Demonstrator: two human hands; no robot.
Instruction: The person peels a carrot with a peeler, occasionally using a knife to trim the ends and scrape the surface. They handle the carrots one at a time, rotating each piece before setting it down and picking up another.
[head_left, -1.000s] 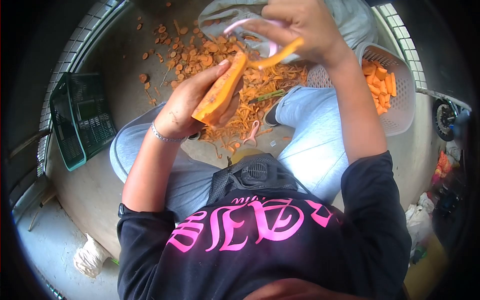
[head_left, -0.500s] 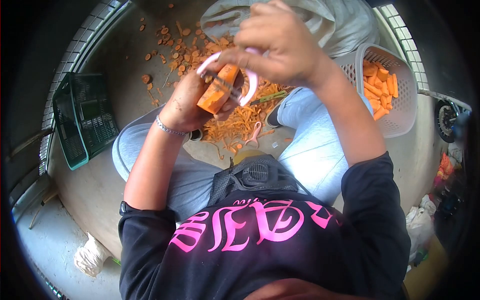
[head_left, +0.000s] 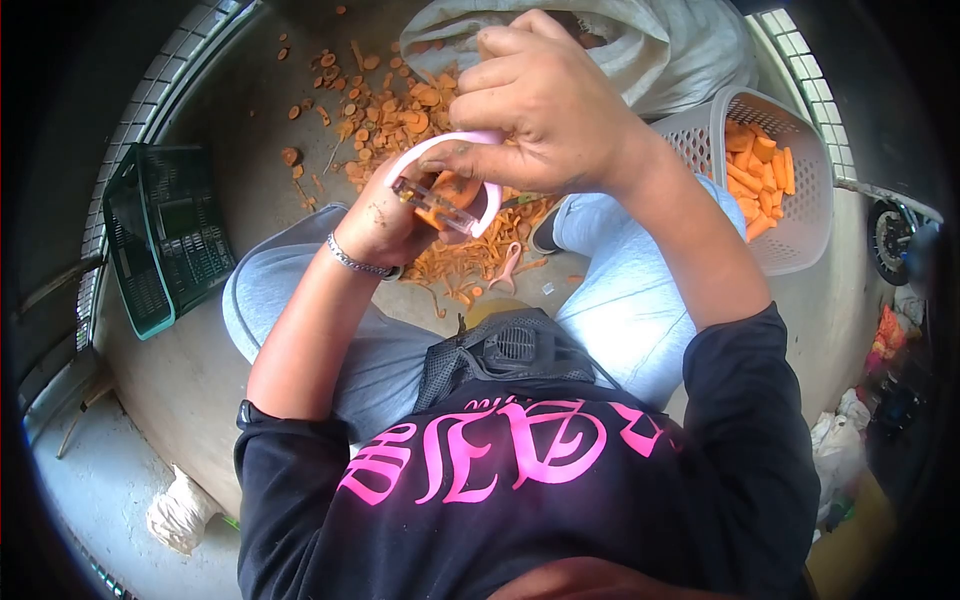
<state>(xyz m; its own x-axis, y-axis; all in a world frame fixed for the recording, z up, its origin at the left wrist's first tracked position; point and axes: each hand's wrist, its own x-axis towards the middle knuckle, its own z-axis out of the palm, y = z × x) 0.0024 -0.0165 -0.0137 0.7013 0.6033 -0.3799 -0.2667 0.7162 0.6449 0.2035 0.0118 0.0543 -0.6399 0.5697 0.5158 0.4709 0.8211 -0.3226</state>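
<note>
Clock directions taken from the carrot [head_left: 456, 189], as seen in the head view.

Left hand [head_left: 385, 215]: grip closed around the carrot, which is at the upper middle of the view, above the floor [head_left: 180, 380] and between the knees. Carrot largely hidden by fingers and tool; its full length cannot be told. Chain bracelet [head_left: 355, 262] on this wrist.

Right hand [head_left: 550, 120]: grip closed on the pink peeler [head_left: 492, 207], thumb along the frame, other fingers curled. Peeler's blade end lies across the carrot; exact blade contact cannot be told.

Surroundings:
- 11 o'clock: carrot slices [head_left: 415, 110] scattered on the floor, thinning outward.
- Between 1 and 2 o'clock: pale sack [head_left: 690, 50], crumpled, mouth open.
- 3 o'clock: grey perforated basket [head_left: 810, 240], tilted, holding orange carrot pieces [head_left: 762, 170]. Farther out, same bearing, a wheel [head_left: 888, 240].
- 5 o'clock, near: second peeler [head_left: 508, 268], also pink, lying on the floor beside orange peelings [head_left: 445, 265].
- 7 o'clock, well apart: white bundle [head_left: 180, 512] on the floor.
- 9 o'clock: dark green slotted crate [head_left: 165, 240], outside the left knee.
</note>
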